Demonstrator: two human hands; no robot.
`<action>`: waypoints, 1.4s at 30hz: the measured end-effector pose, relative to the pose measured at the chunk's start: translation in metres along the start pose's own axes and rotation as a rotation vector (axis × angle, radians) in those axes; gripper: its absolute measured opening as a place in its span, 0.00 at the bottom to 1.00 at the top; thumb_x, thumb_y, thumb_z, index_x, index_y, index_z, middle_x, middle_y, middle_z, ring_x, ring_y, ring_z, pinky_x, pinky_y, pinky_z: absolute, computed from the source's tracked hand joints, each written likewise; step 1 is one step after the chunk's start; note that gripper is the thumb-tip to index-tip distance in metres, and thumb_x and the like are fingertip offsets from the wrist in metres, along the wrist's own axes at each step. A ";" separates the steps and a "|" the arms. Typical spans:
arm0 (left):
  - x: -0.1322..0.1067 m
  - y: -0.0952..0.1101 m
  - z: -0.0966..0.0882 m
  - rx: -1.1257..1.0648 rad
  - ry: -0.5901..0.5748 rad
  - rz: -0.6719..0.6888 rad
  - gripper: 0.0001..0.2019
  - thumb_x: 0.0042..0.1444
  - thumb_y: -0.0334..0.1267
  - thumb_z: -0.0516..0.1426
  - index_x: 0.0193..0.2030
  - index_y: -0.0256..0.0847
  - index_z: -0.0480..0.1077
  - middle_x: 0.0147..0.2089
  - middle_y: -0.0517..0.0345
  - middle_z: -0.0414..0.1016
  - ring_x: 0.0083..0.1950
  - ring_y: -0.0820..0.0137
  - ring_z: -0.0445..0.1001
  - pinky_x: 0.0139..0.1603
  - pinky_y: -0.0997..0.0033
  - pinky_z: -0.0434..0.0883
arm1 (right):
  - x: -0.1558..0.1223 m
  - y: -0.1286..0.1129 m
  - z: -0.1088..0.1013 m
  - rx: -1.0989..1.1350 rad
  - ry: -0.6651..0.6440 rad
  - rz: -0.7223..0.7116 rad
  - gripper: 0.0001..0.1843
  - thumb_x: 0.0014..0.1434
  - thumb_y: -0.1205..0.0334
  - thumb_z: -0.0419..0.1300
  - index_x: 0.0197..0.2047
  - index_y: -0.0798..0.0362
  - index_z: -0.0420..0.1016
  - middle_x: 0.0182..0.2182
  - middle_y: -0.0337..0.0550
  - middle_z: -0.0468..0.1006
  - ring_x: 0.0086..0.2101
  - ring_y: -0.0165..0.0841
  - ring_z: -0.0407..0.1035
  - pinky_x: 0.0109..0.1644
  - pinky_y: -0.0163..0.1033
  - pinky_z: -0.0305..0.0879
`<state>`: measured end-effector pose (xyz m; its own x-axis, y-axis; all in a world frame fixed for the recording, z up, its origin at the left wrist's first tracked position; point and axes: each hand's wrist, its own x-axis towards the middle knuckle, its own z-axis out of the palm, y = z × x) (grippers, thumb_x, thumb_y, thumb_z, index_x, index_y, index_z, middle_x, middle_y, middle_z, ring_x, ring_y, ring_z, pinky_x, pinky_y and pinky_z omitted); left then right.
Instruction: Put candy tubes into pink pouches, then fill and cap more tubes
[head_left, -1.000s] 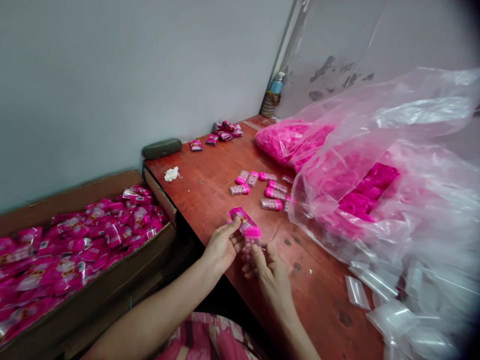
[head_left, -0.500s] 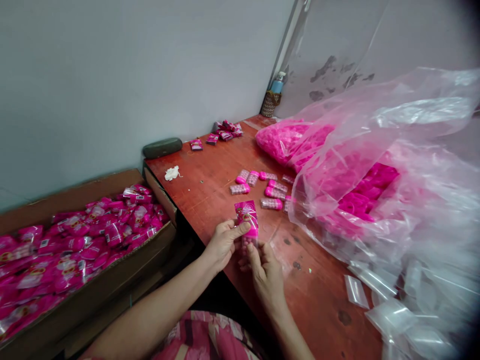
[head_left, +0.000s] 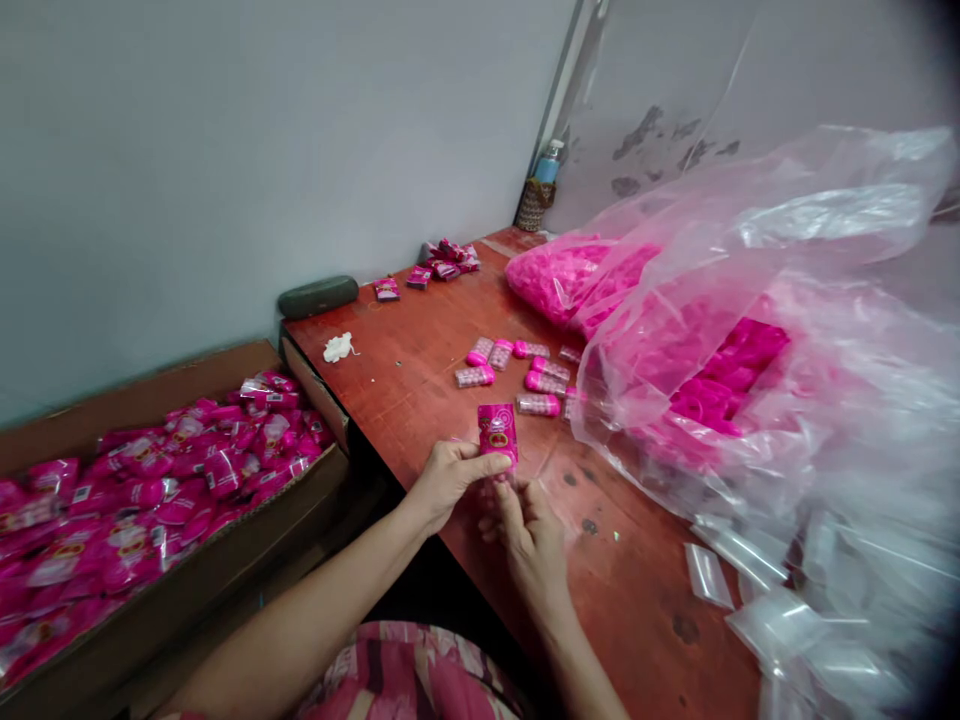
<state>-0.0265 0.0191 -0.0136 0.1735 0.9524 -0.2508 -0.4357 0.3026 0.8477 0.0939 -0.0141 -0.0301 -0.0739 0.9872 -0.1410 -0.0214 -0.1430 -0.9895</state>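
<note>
Between my two hands, over the table's near edge, is a small candy packet with a printed pink label [head_left: 498, 430]. My left hand [head_left: 448, 484] is closed on its left side, the thumb lying across the front. Lower down, my right hand [head_left: 531, 535] pinches the bottom of the packet between thumb and fingers. The fingers partly cover the packet's lower part. Just beyond it on the table lie several clear candy containers with pink caps [head_left: 475, 376], filled with small pale balls.
A cardboard box [head_left: 187, 590] of finished-looking pink packets [head_left: 154, 490] stands left of the red table [head_left: 420, 340]. Large plastic bags [head_left: 600, 400] of pink pieces fill the right. Clear sleeves [head_left: 709, 577], a dark case [head_left: 319, 297], crumpled tissue [head_left: 339, 347] and a bottle [head_left: 550, 163] lie around.
My left thumb has slid slightly right and down across the packet, whose label now stands straighter. My right hand stays at its bottom. The whole view has shifted slightly.
</note>
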 end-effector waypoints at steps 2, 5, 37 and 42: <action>-0.001 -0.001 0.002 -0.037 -0.028 -0.030 0.14 0.44 0.41 0.62 0.23 0.30 0.70 0.18 0.58 0.67 0.17 0.76 0.64 0.17 0.77 0.62 | 0.001 0.000 0.001 0.132 -0.074 0.050 0.13 0.57 0.51 0.54 0.35 0.53 0.64 0.24 0.37 0.72 0.18 0.25 0.66 0.19 0.30 0.62; -0.002 -0.003 0.003 -0.055 -0.072 -0.060 0.14 0.44 0.41 0.62 0.23 0.29 0.69 0.17 0.58 0.65 0.16 0.75 0.64 0.14 0.78 0.61 | 0.003 -0.001 0.003 0.258 -0.100 0.082 0.13 0.57 0.51 0.55 0.33 0.53 0.64 0.24 0.37 0.72 0.18 0.25 0.66 0.18 0.29 0.61; -0.014 -0.023 -0.056 1.374 0.252 0.626 0.16 0.54 0.40 0.56 0.50 0.45 0.69 0.57 0.52 0.65 0.62 0.58 0.55 0.62 0.45 0.48 | 0.015 -0.007 -0.016 0.120 -0.106 0.173 0.16 0.52 0.48 0.58 0.29 0.54 0.65 0.22 0.39 0.73 0.19 0.25 0.64 0.17 0.28 0.56; -0.006 -0.034 -0.054 1.427 0.274 0.688 0.11 0.55 0.35 0.54 0.45 0.47 0.72 0.51 0.55 0.71 0.61 0.60 0.58 0.61 0.43 0.48 | 0.018 -0.002 -0.014 0.039 -0.115 0.176 0.17 0.52 0.47 0.57 0.30 0.53 0.65 0.20 0.38 0.71 0.18 0.27 0.63 0.17 0.28 0.54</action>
<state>-0.0605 0.0053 -0.0666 0.0777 0.9111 0.4047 0.8061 -0.2963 0.5122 0.1065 0.0053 -0.0310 -0.1934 0.9325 -0.3051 -0.0368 -0.3176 -0.9475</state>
